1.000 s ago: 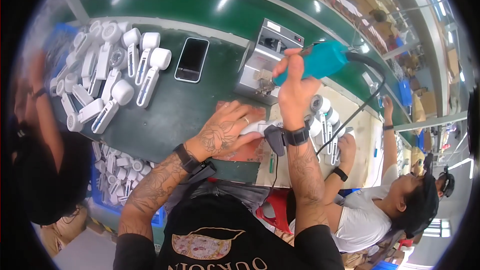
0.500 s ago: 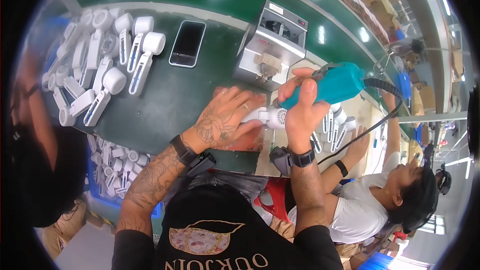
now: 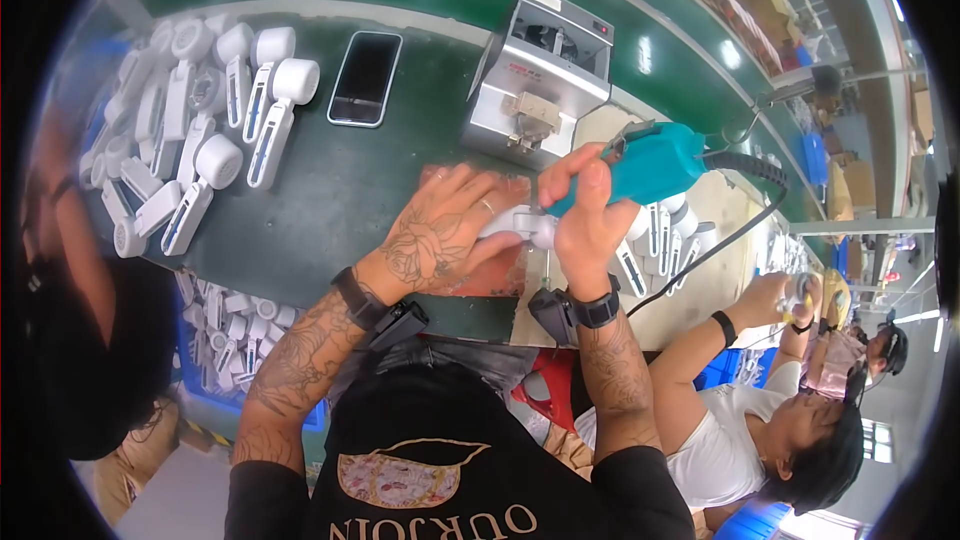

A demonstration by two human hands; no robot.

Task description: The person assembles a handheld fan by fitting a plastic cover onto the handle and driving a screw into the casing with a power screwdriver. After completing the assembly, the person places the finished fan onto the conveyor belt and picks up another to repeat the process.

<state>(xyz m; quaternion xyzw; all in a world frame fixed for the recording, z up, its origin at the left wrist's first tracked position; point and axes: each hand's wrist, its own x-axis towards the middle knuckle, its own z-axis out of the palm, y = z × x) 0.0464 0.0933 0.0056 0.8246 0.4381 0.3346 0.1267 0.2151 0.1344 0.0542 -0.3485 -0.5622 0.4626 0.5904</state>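
Observation:
My left hand (image 3: 445,225) is closed round a white handheld fan (image 3: 512,226), pressing it on a reddish-orange mat (image 3: 478,280). Its round head points to the right, partly covered by my right hand (image 3: 588,210). That hand grips a teal electric screwdriver (image 3: 655,165), whose front end is down by the fan's head. The tip is hidden behind my fingers. From the tool's rear a black cord (image 3: 748,240) curves down and back under my right wrist.
Many white fans (image 3: 190,120) lie heaped at the left, with more in a blue bin (image 3: 235,335) below. A phone (image 3: 365,80) and a grey metal machine (image 3: 545,75) stand at the back. More fans (image 3: 665,240) lie right. A co-worker (image 3: 735,440) sits at the right.
My right hand and the screwdriver have shifted slightly left and now cover more of the fan's head. The co-worker's hands have moved away from the fans on the right.

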